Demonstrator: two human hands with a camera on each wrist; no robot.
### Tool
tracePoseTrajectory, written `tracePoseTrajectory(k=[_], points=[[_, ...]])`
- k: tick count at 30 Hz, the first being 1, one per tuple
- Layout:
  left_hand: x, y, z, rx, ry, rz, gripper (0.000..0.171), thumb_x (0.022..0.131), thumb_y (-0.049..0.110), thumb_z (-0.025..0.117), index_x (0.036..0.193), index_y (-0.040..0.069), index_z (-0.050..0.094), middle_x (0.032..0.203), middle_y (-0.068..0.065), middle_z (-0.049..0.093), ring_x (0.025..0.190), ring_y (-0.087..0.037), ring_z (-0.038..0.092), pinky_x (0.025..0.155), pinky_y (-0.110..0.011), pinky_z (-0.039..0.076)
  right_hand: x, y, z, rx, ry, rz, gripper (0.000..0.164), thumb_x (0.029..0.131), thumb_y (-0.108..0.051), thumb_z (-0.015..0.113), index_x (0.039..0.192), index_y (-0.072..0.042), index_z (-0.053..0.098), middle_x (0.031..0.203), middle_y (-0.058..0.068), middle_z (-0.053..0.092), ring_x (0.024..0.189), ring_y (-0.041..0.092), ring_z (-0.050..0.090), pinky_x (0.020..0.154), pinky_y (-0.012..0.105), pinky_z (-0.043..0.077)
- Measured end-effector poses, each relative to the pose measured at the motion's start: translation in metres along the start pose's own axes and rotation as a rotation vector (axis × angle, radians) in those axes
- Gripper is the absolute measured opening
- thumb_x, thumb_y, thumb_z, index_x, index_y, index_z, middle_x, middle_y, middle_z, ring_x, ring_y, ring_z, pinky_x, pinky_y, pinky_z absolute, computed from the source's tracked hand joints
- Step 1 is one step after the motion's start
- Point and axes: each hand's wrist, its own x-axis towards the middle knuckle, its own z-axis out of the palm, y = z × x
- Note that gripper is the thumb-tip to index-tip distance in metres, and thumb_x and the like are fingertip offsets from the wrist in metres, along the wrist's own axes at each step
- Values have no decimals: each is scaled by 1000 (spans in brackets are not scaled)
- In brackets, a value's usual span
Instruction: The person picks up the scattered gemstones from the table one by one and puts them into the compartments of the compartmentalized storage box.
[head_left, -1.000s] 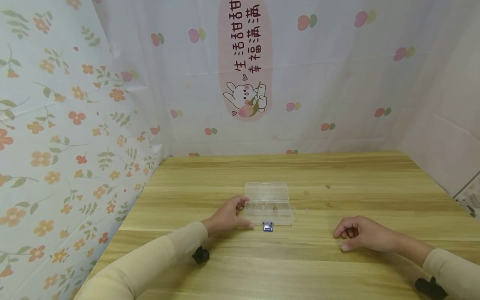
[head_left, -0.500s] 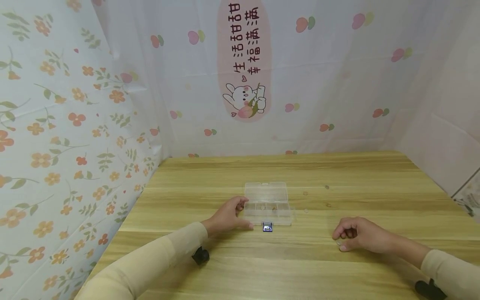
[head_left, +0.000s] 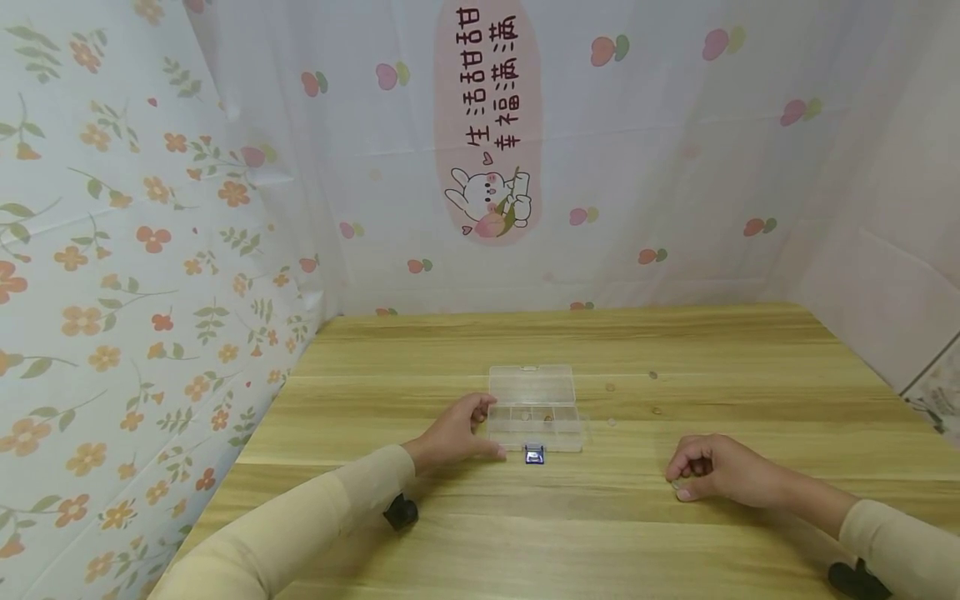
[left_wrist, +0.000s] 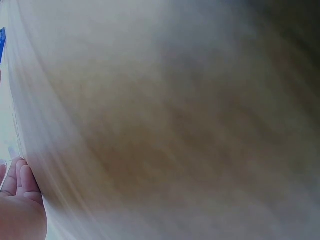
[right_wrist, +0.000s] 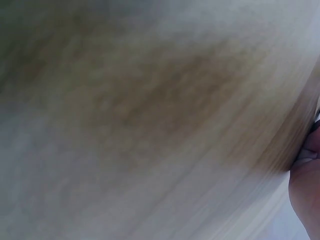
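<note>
A clear plastic compartment box (head_left: 501, 437) lies on the table with its lid (head_left: 531, 385) leaning back and a blue latch (head_left: 534, 455) at its front. My left hand (head_left: 457, 429) grips the box's left end, thumb at the front and fingers behind. Two small round pieces sit in its back compartments. Right of the box, my right hand (head_left: 723, 471) is low over the table and pinches a small pale disc (head_left: 677, 484) between thumb and fingertips; its kind is too small to tell. The wrist views are mostly blurred tabletop; each shows only part of a hand at the edge.
Several small round pieces lie right of the box: a pale one (head_left: 611, 422), a tan one (head_left: 610, 387) and darker ones (head_left: 653, 375) farther right. The wooden table (head_left: 420, 350) meets a printed cloth (head_left: 360, 275) at the back and a flowered one at the left.
Almost nothing differs. The view shifts very slightly, and both hands keep their places, left on the box and right pinching the disc.
</note>
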Motion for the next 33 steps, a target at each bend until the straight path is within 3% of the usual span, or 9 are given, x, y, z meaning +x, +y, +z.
tracePoseTrajectory(k=[20, 26, 33], points=[[3, -5, 1, 32, 5, 16, 82, 71, 29, 89, 137, 7, 47, 116, 0, 51, 105, -17, 46, 94, -35, 40, 8, -9, -4, 41, 51, 100, 11, 88, -13, 72, 96, -7, 68, 87, 6, 62, 76, 11, 55, 64, 28, 50], [3, -6, 1, 31, 0, 20, 82, 71, 29, 89, 137, 6, 47, 115, 0, 50, 104, -17, 46, 94, -36, 40, 18, -16, -4, 7, 95, 167, 17, 87, -17, 73, 98, -5, 68, 92, 7, 63, 79, 13, 57, 67, 27, 51], [3, -7, 0, 37, 2, 22, 81, 71, 30, 88, 137, 7, 47, 116, 0, 50, 105, -17, 46, 95, -35, 40, 36, -23, -4, -45, 175, 177, 21, 87, -17, 73, 100, -2, 69, 94, 7, 62, 81, 13, 55, 68, 26, 49]])
